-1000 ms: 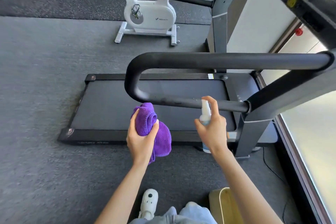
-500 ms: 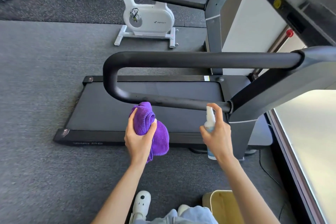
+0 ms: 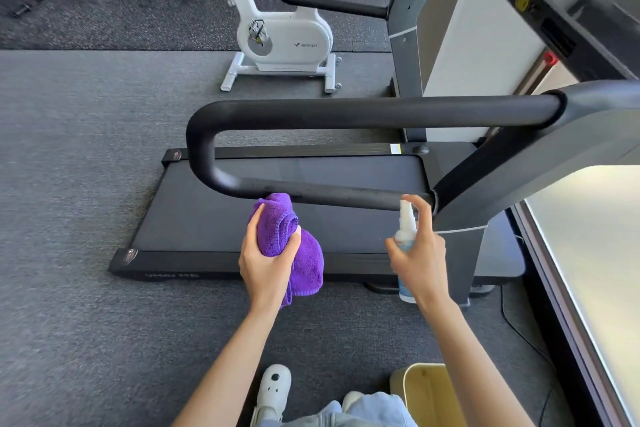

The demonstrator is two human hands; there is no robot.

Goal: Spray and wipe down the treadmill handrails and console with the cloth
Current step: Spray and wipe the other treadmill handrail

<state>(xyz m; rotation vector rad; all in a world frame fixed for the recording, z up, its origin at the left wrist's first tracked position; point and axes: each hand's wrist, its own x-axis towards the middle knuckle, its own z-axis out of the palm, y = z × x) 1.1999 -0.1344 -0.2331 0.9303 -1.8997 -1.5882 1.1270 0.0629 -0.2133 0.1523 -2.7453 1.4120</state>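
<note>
Standing beside a treadmill, a person faces its looped black handrail [image 3: 346,196]. The left hand [image 3: 268,263] clenches a bunched purple cloth [image 3: 294,246] just under the rail's lower bar, near its curved left end. To the right, the right hand [image 3: 420,258] grips a small spray bottle [image 3: 405,229], forefinger on its top, nozzle just below the bar near the upright post. Spraying well likely means aiming at the bar, misting lightly, then wiping straight after.
</note>
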